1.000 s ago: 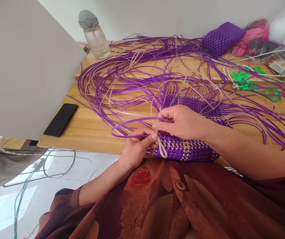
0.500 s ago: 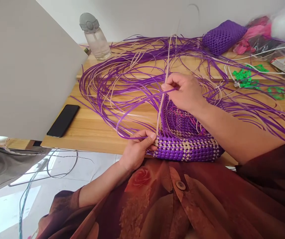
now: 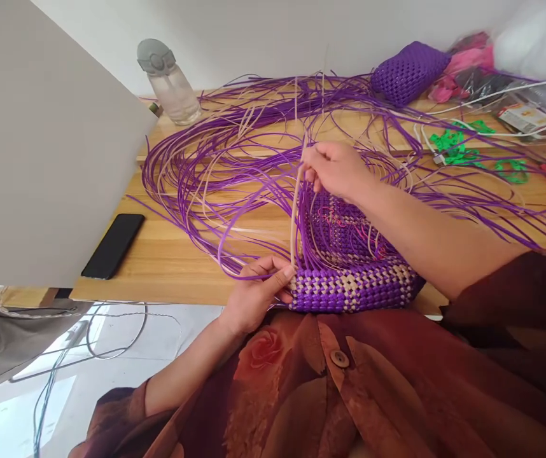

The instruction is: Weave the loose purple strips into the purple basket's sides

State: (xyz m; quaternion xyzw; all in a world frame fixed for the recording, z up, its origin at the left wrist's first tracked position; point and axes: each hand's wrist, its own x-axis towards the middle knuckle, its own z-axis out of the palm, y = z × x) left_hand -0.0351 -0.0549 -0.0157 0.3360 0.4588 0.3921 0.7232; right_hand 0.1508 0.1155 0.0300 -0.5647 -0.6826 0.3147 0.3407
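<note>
A partly woven purple and beige basket (image 3: 349,289) lies at the table's near edge, its inside facing up and its long loose strands fanning out. My left hand (image 3: 258,289) pinches the basket's left corner between thumb and fingers. Rising from that corner is a beige strip (image 3: 294,222), pulled up taut. Above the basket, my right hand (image 3: 333,166) is closed on the upper part of this strip. A purple strand (image 3: 223,235) bows out in a loop to the left and runs to my left hand. My fingers hide the exact spot where it meets the weave.
Loose purple and beige strands (image 3: 182,159) spread across the wooden table (image 3: 168,261). A water bottle (image 3: 170,83) and a black phone (image 3: 113,246) are on the left. Towards the right lie a purple woven piece (image 3: 409,73), green scraps (image 3: 457,145), plastic bags and a white cable.
My right hand has let go of the purple strand and now holds the beige strip alone. The strip bends at my fingers. My left hand stays on the corner; the whole view has shifted slightly.
</note>
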